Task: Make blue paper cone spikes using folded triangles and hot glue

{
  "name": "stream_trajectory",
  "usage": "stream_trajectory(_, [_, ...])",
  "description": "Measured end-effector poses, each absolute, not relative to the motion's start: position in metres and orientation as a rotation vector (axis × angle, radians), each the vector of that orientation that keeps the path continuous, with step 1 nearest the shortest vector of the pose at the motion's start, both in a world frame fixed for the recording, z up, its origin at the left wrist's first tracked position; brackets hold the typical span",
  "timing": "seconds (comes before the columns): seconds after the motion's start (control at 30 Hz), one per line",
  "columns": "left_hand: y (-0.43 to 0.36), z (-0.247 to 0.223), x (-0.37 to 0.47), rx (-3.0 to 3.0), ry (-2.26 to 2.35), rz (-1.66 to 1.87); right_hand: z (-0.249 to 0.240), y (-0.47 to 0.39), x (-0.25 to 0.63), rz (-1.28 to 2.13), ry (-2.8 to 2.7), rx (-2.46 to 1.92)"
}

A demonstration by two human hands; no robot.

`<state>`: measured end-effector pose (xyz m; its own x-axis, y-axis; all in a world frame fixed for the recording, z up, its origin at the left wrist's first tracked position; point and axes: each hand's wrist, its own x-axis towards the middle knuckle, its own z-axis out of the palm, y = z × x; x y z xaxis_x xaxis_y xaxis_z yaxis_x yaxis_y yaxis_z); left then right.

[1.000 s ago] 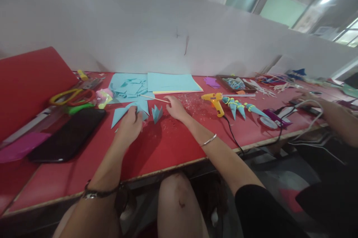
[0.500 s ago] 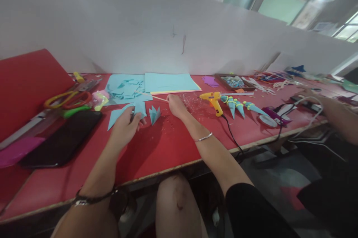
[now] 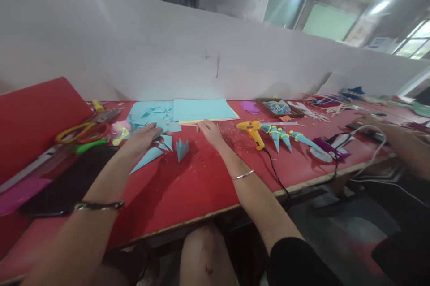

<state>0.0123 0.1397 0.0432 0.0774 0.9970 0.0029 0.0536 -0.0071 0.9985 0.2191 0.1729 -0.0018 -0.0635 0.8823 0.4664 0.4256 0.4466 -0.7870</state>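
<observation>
My left hand (image 3: 145, 139) reaches over light-blue paper pieces (image 3: 154, 112) on a blue sheet, its fingers spread and blurred. Below its fingertips lie folded blue paper triangles (image 3: 148, 159). A pleated, pointed blue paper piece (image 3: 182, 149) stands on the red tabletop between my hands. My right hand (image 3: 210, 132) rests low at the front edge of a stack of blue sheets (image 3: 203, 110), with its fingers stretched out to the left and no stick visible in them.
Right of my hand lie a yellow glue gun (image 3: 251, 131) with its black cord, blue paper cones (image 3: 275, 138) and a tray (image 3: 278, 107) of small pieces. Scissors (image 3: 75, 132) and a black phone (image 3: 70, 180) lie left. Another person's arm (image 3: 396, 142) reaches in at the far right.
My left hand has moved up and left off the folded paper, which now lies spread on the table. The thin stick my right hand held is no longer visible. The view has tilted up.
</observation>
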Motion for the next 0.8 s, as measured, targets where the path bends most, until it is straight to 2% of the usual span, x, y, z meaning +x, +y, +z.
stream_trajectory(0.13, [0.157, 0.031, 0.020, 1.121, 1.140, 1.042, -0.002, 0.170, 0.220, 0.205, -1.838, -1.434])
stream_trajectory(0.27, [0.153, 0.028, 0.016, 1.115, 1.170, 0.926, -0.005, 0.173, 0.222, 0.021, -1.865, -1.528])
stream_trajectory(0.57, [0.156, 0.015, 0.014, 1.633, 1.365, 0.879, 0.004, 0.165, 0.229, -0.133, -1.904, -1.604])
stream_trajectory(0.8, [0.157, 0.007, 0.021, 2.076, 1.442, 0.816, 0.005, 0.158, 0.219, -0.080, -2.002, -1.616])
